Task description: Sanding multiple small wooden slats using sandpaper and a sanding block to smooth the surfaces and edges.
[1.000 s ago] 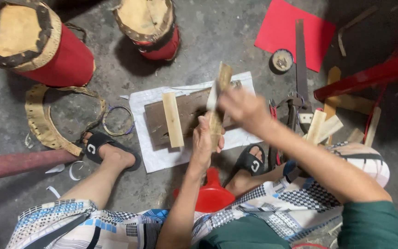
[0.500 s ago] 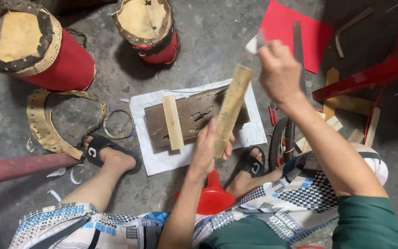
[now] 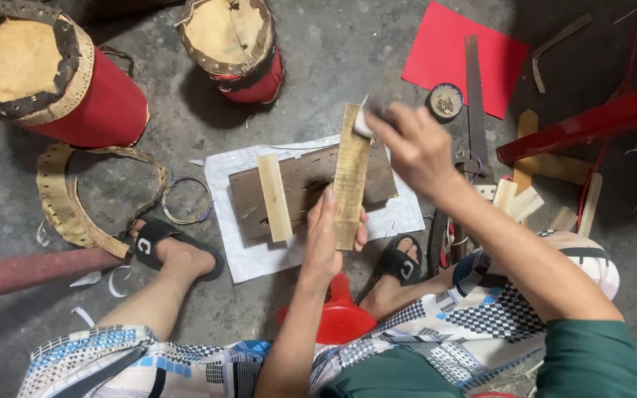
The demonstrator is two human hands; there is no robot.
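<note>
Setting: grey concrete floor [image 3: 348,66], two red drums at its far edge, a red sheet [image 3: 436,44] toward the far right corner.
Work surface: dark board [image 3: 304,184] on a white sheet [image 3: 259,258], mid-floor between my feet.
Item in work: pale wood strip [image 3: 349,177], standing tilted on the board.
My left hand [image 3: 329,239]: fingers clamped round its lower end.
My right hand [image 3: 414,144]: fingers closed on a small pale block [image 3: 363,121], pressed to the strip's top end.
Progress: rubbing underway; a second strip [image 3: 274,197] lies untouched on the board.
</note>
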